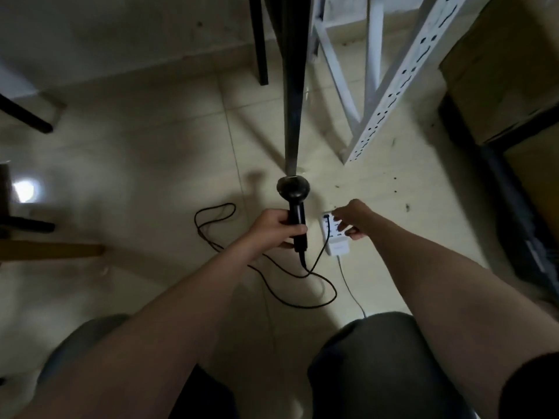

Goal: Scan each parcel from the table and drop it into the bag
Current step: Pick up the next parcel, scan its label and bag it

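As left hand (271,227) grips glossy black scanner (292,189), right hand (354,218) on boxy white strip (336,248)

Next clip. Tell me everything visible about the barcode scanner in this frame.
The barcode scanner is a black handheld unit, plastic by its look, with a rounded head and a narrow handle. It is held above the tiled floor, head pointing away from the person. The left hand grips the handle, fingers curled round it. A thin black cable leaves the handle's base and loops over the floor; one strand runs toward the white power strip.
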